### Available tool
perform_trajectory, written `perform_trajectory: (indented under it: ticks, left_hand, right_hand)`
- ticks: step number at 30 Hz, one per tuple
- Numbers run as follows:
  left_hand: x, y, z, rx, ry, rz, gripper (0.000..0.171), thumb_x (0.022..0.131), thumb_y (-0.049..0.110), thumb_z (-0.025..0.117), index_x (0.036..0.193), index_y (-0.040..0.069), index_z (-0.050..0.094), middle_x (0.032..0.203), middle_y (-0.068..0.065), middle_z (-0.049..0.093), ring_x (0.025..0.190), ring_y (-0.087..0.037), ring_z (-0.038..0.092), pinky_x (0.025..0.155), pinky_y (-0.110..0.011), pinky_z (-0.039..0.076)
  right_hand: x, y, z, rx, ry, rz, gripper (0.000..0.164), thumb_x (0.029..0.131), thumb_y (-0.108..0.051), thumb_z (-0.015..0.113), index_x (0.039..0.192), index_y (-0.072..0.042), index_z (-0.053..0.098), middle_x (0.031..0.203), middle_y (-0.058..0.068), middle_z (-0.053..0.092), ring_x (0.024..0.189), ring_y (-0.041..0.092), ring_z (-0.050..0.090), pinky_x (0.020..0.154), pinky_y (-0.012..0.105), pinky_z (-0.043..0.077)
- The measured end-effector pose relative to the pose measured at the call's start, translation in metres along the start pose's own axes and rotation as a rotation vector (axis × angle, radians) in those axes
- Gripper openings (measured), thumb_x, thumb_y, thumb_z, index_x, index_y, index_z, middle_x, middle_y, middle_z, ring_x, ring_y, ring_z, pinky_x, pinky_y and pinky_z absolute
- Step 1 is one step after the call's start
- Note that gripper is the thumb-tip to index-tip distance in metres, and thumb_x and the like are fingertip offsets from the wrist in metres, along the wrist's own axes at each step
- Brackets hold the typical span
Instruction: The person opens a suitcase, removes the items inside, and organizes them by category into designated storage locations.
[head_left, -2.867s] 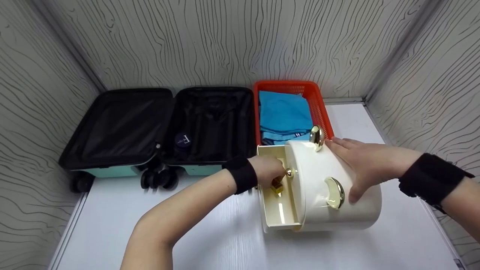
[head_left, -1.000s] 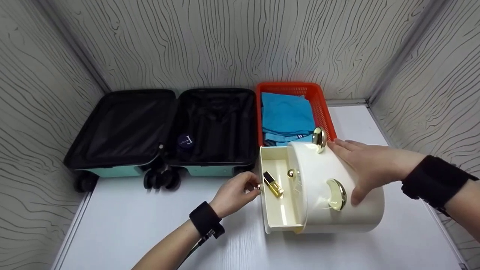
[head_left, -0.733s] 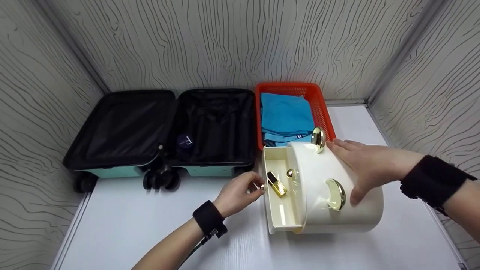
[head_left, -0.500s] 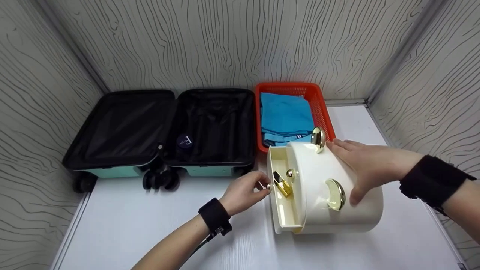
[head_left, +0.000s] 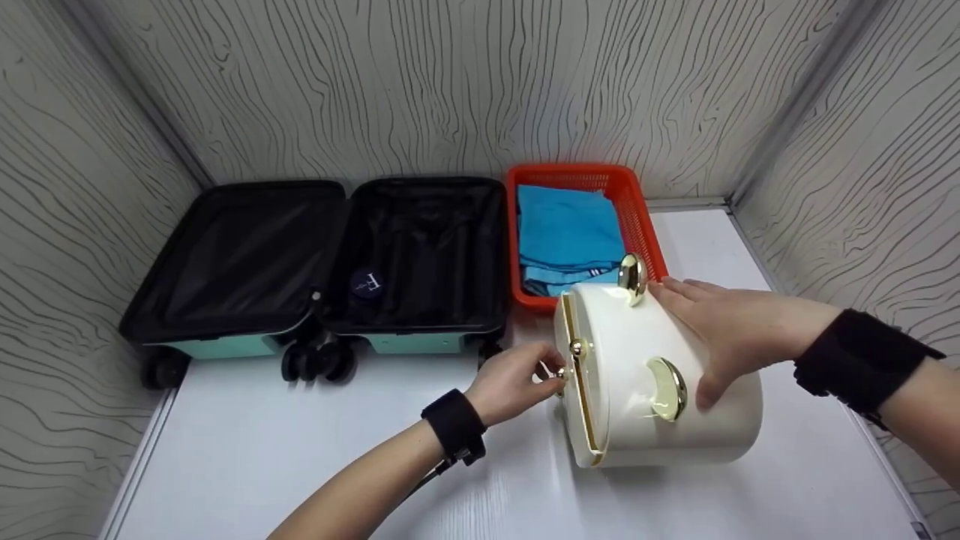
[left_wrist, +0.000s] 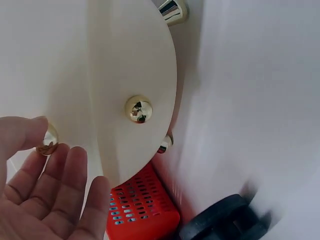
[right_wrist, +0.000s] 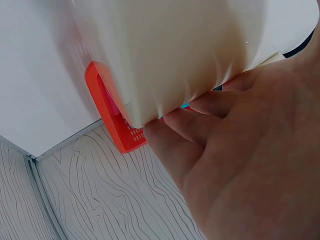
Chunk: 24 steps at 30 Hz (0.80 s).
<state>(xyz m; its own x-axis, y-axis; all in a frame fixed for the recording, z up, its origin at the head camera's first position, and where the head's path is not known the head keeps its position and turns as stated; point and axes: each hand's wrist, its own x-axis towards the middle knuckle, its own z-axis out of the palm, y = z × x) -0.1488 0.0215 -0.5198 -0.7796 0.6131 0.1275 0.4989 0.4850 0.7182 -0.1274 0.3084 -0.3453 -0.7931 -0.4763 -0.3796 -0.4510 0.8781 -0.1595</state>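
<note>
A glossy cream storage box (head_left: 675, 322) with gold fittings and a rounded body lies in front of me on the white table. Its drawer (head_left: 576, 420) stands almost closed, with only a thin slit along the top. My left hand (head_left: 517, 382) pinches the drawer's small gold knob (left_wrist: 48, 137) between thumb and fingertips. Another gold knob (left_wrist: 138, 109) sits on the box's front face. My right hand (head_left: 739, 322) rests on the back of the box, fingers spread and nearly straight, as the right wrist view also shows. The drawer's inside is hidden.
An open suitcase (head_left: 225, 345) with black lining and mint shell lies at the back left, a dark round-lidded container (head_left: 366, 283) inside it. Right of it, a red basket (head_left: 646, 225) holds folded blue cloth (head_left: 570, 225), close behind the box.
My left hand came out of the drawer, leaving a small gold bottle with a black cap inside, took the knob and pushed the drawer rightward until nearly closed. The right hand stayed put.
</note>
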Motion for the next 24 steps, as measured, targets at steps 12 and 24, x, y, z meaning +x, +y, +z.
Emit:
perform_trajectory:
  ticks: [12,24]
  left_hand:
    - [0.008,0.003,0.010,-0.066,-0.001,-0.028,0.014,0.093,0.023,0.075,0.106,0.018,0.070,0.102,0.009,0.067,0.088,-0.004,0.066,0.074,-0.016,0.050]
    - [0.007,-0.001,0.019,-0.214,-0.020,-0.063,0.021,0.092,0.021,0.077,0.110,0.018,0.067,0.103,0.012,0.064,0.085,0.000,0.063,0.073,-0.019,0.052]
  right_hand:
    - [0.000,0.003,0.000,0.004,-0.009,0.014,0.140,0.054,-0.054,0.094,0.159,0.005,0.024,0.160,0.027,0.032,0.141,0.051,0.036,0.103,0.065,0.042]
    - [-0.004,0.007,0.000,0.023,-0.010,0.037,0.141,0.052,-0.054,0.094,0.160,0.002,0.023,0.160,0.026,0.032,0.141,0.052,0.035,0.101,0.066,0.043]
